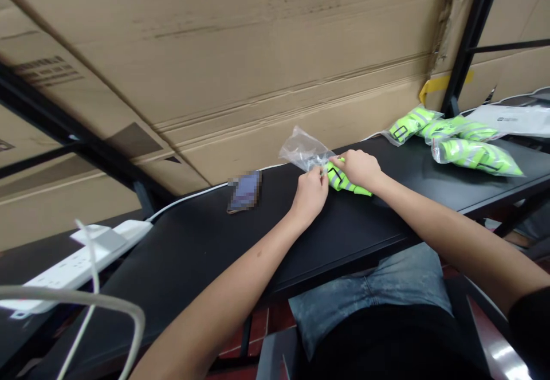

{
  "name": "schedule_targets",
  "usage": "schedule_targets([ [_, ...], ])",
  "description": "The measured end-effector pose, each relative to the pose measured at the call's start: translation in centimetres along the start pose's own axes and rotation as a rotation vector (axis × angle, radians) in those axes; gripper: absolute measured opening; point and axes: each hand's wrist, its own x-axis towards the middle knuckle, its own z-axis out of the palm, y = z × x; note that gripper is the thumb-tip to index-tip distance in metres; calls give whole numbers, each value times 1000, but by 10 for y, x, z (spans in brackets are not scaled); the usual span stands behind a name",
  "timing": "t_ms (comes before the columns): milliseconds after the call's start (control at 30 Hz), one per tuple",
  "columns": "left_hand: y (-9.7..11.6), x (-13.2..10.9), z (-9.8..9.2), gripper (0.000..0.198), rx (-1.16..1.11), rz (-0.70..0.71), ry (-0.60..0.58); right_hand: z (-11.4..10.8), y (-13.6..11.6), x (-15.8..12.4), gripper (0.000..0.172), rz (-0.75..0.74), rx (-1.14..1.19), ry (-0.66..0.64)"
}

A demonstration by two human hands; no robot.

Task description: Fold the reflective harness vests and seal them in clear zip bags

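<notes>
- A large brown cardboard sheet [215, 65] stands along the far side of the table and it fills the whole upper part of the view.
- A black metal rack frame [468, 42] stands in front of this cardboard at the far right.
- The long black table [193, 248] runs from left to right, and the person's lap in blue jeans [369, 288] is just beyond its near edge, below the arms.
- On the left part of the table lies a white power strip [81, 259], and a white cable [184, 198] goes from it along the far edge.
- At the far right, a white printed bag [507, 119] lies behind a group of bagged reflective vests [475, 156], which are neon green and sealed in clear plastic.
- A phone [244, 192] with a blurred screen lies flat near the far edge, to the left of the hands, not touching them.
- In the middle of the table lies a folded neon green reflective vest [346, 180], between the two hands, and its end is at the mouth of a clear plastic bag [303, 149].
- The left hand [309, 194] has its fingers pinched closed on the edge of the bag.
- The right hand [358, 169] has its fingers curved down, grasping the top of the vest near the bag mouth.
</notes>
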Motion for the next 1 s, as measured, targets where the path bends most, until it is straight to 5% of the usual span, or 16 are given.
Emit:
schedule_targets([
  [300,8,-4,5,14,12,49,-11,1,-3,3,65,33,111,18],
  [433,12,-3,4,16,-32,100,-7,4,-7,-2,70,-96,5,24],
  [600,11,-2,-2,14,-222,-24,46,2,-1,-3,52,-297,-61,-69],
  [867,15,-2,-5,12,-390,-104,85,2,21,11,45,-410,226,-233],
  [1000,14,-2,-6,14,-394,-101,85,3,24,13,41,-461,258,-211],
])
